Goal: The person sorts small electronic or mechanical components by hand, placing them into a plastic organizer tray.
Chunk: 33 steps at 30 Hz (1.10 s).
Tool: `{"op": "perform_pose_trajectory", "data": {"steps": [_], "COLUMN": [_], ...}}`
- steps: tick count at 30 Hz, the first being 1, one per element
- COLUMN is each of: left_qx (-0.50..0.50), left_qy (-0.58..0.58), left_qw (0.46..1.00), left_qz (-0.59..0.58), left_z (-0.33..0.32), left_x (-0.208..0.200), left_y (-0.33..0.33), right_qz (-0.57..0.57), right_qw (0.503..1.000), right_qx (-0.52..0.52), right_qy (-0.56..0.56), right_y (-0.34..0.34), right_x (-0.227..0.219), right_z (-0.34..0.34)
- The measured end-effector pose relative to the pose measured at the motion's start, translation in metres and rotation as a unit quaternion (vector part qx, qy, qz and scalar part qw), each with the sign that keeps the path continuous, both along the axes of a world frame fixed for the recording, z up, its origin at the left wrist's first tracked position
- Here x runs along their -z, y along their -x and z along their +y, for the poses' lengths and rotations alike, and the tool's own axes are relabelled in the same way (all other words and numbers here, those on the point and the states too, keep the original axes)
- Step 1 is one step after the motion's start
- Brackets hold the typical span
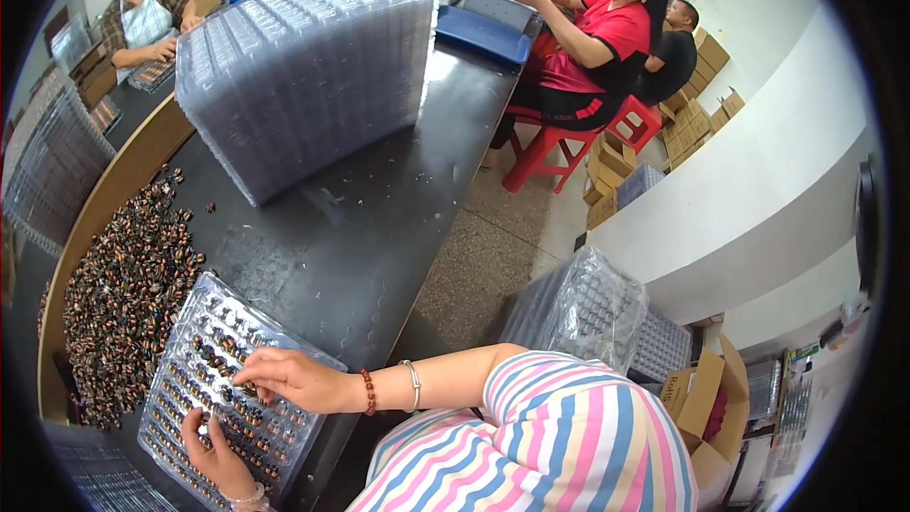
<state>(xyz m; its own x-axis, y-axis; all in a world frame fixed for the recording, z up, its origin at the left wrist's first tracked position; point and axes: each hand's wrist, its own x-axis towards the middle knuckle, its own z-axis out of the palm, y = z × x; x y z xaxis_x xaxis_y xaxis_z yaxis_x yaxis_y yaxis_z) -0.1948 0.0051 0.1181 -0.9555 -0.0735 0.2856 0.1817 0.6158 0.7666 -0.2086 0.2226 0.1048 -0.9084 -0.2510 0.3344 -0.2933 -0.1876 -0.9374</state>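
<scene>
A clear plastic tray [204, 301] with rows of pockets lies slanted on the dark table in front of me. Many pockets hold small black-and-copper parts that look like wound coils. Over the middle of the tray is my right hand [296, 381], its fingers bent and drawn together; whatever is at their tips is too small to make out. My left hand [220, 455] rests low over the tray's near part, thumb and forefinger apart with a pale spot between them. To the left, a large heap of the same small coils [123, 294] lies against a wooden rim.
A tall stack of clear trays [303, 76] stands farther back on the table [351, 228]. Beyond it is a blue tray [482, 35]. A co-worker in red [602, 38] sits on a red stool [550, 154]. Wrapped trays [592, 308] and an open carton [711, 408] stand right.
</scene>
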Motion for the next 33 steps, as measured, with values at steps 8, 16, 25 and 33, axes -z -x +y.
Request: {"op": "perform_pose_trajectory", "data": {"steps": [8,16,25,33], "left_qx": [0.024,0.022,0.072,0.033], "left_qy": [-0.007,-0.103,-0.071,-0.103], "left_qw": [1.000,0.994,0.992,0.993], "left_qz": [0.008,0.012,0.076,0.048], "left_z": [-0.031,-0.043,-0.028,-0.033], "left_x": [0.018,0.040,0.014,0.005], "left_y": [0.011,0.020,0.015,0.007], "right_qz": [-0.003,0.045,0.047,-0.032], "right_qw": [1.000,0.996,0.997,0.999], "right_qx": [0.000,0.067,0.062,0.034], "right_qy": [-0.019,-0.032,-0.023,0.008], "right_y": [0.000,0.003,0.003,-0.002], "right_x": [-0.007,0.007,0.005,-0.001], "right_z": [-0.004,-0.012,-0.010,-0.009]}}
